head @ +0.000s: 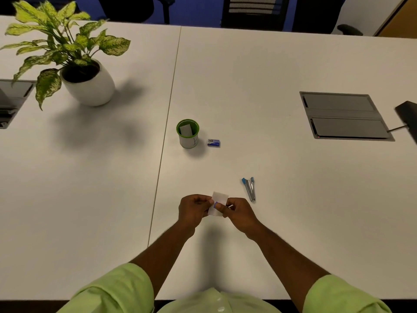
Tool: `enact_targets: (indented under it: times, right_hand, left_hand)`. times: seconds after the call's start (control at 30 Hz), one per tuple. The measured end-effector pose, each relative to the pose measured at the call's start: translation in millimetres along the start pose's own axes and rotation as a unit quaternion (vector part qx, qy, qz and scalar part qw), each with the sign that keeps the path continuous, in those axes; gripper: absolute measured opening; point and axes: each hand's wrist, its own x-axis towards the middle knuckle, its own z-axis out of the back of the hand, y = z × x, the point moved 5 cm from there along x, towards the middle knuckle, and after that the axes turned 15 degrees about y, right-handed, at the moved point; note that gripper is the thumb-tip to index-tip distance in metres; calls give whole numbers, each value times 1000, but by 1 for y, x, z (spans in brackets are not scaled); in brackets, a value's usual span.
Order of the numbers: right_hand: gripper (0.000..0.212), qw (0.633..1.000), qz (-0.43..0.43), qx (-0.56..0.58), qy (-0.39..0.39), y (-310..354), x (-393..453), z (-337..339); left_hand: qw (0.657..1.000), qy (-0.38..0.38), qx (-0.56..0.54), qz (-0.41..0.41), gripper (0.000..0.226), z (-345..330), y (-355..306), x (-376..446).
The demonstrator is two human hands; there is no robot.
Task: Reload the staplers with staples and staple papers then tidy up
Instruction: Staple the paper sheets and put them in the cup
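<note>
Both hands hold a small white paper (220, 198) just above the white table (293, 199), near its front edge. My left hand (194, 208) pinches the paper's left side. My right hand (237, 212) pinches its right side, and something small with a bluish tip shows at those fingers; I cannot tell what it is. A small blue and silver stapler (250, 188) lies hinged open on the table, right of my hands. Farther back, a blue staple box (213, 143) sits beside a green-rimmed cup (188, 134) that holds white papers.
A potted plant in a white pot (89, 83) stands at the back left. A grey cable hatch (343, 116) is set into the table at the right, with a dark object (408, 118) at its right edge. Office chairs line the far side.
</note>
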Motion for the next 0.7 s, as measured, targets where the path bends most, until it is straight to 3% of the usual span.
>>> enact_targets:
  times: [0.5,0.7]
  right_hand:
    - [20,1000,-1,-7,-26,-2,2,-2]
    - [29,999,-3,30,13,-1,-4,-5]
  left_hand:
    - [1000,2,-11,8,8,0,4,-1]
    - [999,-27,-11,14,4,3,3,2]
